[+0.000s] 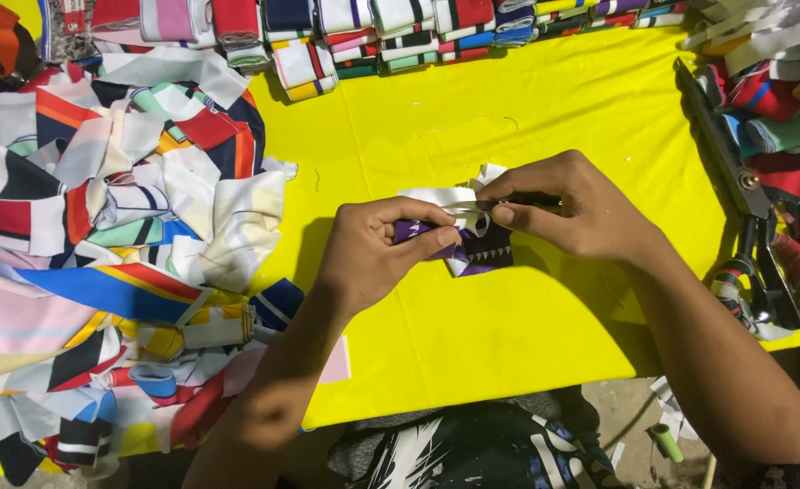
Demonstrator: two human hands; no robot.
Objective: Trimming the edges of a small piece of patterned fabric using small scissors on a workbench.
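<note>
Yellow table (527, 118); purple-white folded strip (472, 249) crosswise between both hands' fingers (436, 237).

We've got a matt yellow table cover (527, 118), smooth with a few faint creases, looks like paper or thin sheet, can't tell which. The purple and white piece (472, 249) looks like knit cloth, soft and matt. The scrap pile (119, 244) is ribbed striped fabric, same as the folded rolls (391, 32). The big shears (735, 172) are dull dark metal.
</note>
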